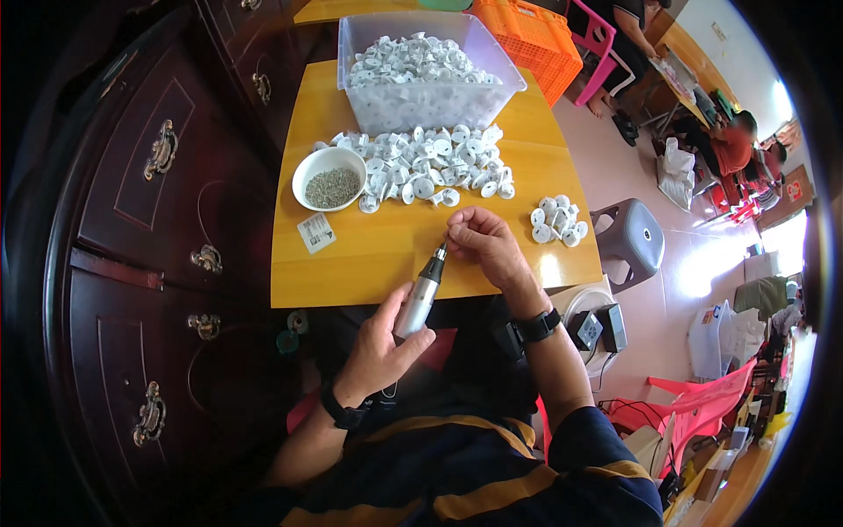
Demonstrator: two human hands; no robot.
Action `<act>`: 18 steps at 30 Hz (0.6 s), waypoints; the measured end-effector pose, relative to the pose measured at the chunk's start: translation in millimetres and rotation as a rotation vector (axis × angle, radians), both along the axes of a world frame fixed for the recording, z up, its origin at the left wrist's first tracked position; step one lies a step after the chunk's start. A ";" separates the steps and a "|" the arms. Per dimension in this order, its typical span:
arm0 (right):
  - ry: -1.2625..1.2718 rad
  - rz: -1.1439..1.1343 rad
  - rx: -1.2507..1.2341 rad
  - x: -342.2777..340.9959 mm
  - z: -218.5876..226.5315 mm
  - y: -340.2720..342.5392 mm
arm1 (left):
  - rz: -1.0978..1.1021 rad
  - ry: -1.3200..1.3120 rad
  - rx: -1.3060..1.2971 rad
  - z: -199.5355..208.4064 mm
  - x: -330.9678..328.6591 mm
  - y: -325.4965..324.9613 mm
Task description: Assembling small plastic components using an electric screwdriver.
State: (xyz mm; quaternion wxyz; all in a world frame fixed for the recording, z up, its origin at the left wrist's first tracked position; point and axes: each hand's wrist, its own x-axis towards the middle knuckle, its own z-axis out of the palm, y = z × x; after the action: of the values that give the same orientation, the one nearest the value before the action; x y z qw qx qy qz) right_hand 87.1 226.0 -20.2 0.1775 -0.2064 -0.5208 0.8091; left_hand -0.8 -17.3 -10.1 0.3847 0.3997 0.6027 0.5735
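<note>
My left hand (pixel 379 350) is wrapped round the silver body of a pen-shaped electric screwdriver (pixel 420 306), its black nose pointing up and away. At its tip, my right hand (pixel 488 248) pinches thumb and forefinger together; whatever they grip is too small to make out. Beyond both hands lies a loose heap of white plastic parts (pixel 423 167) with round ends. A white bowl (pixel 301 194) of small grey metal pieces, which look like screws, stands left of the heap. A smaller cluster of white parts (pixel 557 220) sits to the right of my right hand.
A translucent bin (pixel 489 60) full of white parts stands at the table's far end. Near the bowl lies a printed label (pixel 316 233) on the yellow table (pixel 369 272). Dark cabinets (pixel 132 220) line the left; a grey stool (pixel 634 237) stands right. Other people work beyond.
</note>
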 end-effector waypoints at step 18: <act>-0.002 -0.052 -0.050 0.5 -1.0 -0.7 | 0.010 -0.031 -0.057 8.9 0.6 -0.8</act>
State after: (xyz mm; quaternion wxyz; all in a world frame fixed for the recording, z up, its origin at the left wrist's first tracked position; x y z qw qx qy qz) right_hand 87.6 225.3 -21.2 0.1928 -0.2248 -0.4949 0.8169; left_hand -0.1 -18.1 -1.2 0.4024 0.3769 0.6147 0.5641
